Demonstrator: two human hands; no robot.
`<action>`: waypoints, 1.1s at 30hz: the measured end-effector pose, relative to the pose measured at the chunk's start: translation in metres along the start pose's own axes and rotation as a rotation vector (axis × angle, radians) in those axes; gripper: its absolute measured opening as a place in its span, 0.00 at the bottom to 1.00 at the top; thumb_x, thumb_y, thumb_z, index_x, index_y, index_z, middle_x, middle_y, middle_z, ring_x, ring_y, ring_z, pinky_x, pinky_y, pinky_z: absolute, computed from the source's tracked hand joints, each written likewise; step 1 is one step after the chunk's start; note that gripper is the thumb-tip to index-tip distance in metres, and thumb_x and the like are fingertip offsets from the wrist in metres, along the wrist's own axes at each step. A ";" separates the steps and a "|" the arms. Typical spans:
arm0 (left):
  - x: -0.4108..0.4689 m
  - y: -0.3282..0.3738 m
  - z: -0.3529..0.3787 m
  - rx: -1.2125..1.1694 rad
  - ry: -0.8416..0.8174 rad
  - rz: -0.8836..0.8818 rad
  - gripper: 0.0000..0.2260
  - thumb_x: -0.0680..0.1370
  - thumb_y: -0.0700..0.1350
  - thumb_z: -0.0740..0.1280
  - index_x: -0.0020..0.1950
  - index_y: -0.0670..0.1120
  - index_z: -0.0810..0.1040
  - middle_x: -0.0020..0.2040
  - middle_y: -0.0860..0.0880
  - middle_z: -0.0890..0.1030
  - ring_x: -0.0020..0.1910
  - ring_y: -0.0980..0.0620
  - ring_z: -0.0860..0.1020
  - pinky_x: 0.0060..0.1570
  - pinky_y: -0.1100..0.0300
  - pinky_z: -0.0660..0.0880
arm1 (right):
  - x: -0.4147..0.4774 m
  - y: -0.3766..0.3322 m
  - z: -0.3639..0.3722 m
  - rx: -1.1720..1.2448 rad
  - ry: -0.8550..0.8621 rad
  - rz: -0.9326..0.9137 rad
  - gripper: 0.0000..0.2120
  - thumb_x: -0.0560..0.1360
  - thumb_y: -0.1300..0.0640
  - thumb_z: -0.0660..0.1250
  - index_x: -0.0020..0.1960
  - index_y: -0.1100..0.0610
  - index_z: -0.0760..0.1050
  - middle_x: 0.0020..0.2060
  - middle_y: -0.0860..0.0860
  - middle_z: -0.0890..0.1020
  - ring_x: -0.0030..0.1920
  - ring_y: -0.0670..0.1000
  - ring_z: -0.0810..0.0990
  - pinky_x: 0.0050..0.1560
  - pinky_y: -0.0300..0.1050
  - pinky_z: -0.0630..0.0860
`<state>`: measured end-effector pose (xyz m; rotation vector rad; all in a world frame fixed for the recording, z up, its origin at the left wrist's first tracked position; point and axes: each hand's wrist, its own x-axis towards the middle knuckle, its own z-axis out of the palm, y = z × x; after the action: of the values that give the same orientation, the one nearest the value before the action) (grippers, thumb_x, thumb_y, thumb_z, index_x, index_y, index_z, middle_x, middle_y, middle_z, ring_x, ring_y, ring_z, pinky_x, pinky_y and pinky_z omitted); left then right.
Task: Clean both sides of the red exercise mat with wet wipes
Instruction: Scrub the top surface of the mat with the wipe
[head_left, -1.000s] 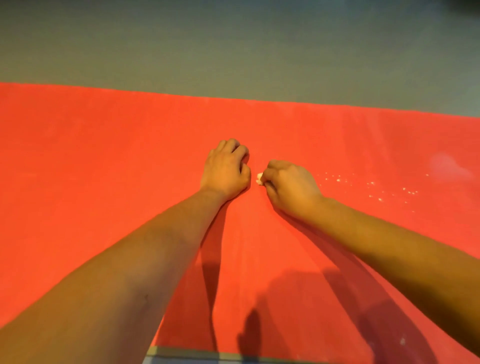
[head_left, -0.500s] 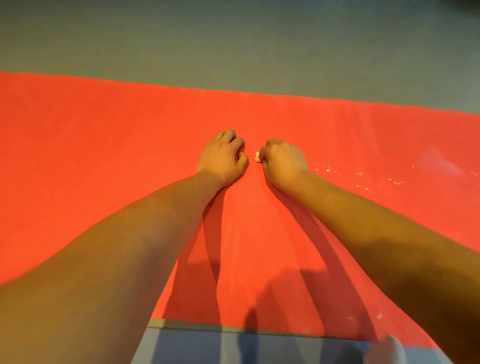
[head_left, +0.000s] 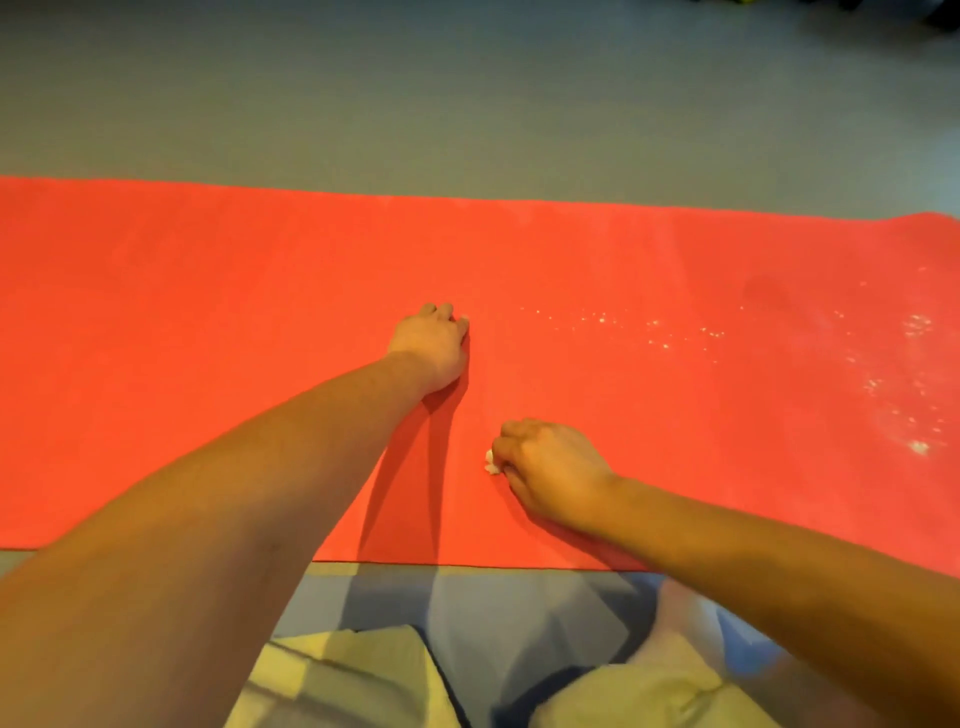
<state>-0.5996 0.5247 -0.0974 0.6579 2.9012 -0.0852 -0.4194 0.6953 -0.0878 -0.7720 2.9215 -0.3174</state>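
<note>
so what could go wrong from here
The wipe is a small wad in the right hand, so strokes may leave unwiped strips on the mat.
The white specks lie right of both hands and could be smeared or missed.
The left hand rests on one spot only; the mat might bunch.

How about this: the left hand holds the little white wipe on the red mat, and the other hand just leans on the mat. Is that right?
Not quite. In the head view, the right hand holds the white wipe on the red mat. The left hand is the one that just leans on the mat.
</note>
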 end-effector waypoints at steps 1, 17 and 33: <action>-0.010 0.004 -0.002 0.011 -0.018 0.008 0.22 0.81 0.49 0.61 0.76 0.47 0.72 0.69 0.43 0.73 0.70 0.42 0.71 0.63 0.47 0.74 | 0.007 0.002 -0.003 -0.001 -0.006 0.036 0.08 0.75 0.55 0.61 0.49 0.51 0.79 0.46 0.49 0.79 0.47 0.57 0.80 0.37 0.49 0.74; -0.147 0.035 -0.009 -0.019 -0.279 0.055 0.26 0.73 0.61 0.74 0.67 0.50 0.78 0.67 0.44 0.72 0.67 0.42 0.75 0.63 0.49 0.76 | -0.014 -0.042 0.004 -0.150 -0.107 0.082 0.06 0.79 0.54 0.65 0.52 0.55 0.78 0.51 0.54 0.80 0.50 0.61 0.81 0.39 0.48 0.66; -0.190 0.061 -0.018 0.037 -0.348 -0.001 0.36 0.63 0.67 0.79 0.66 0.52 0.78 0.63 0.46 0.74 0.61 0.44 0.78 0.57 0.52 0.78 | -0.030 -0.036 -0.003 -0.031 -0.121 0.183 0.10 0.73 0.62 0.67 0.51 0.53 0.82 0.52 0.53 0.82 0.51 0.59 0.81 0.43 0.46 0.74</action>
<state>-0.4065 0.5006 -0.0482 0.5813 2.5710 -0.2291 -0.3769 0.6797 -0.0756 -0.5034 2.8600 -0.2021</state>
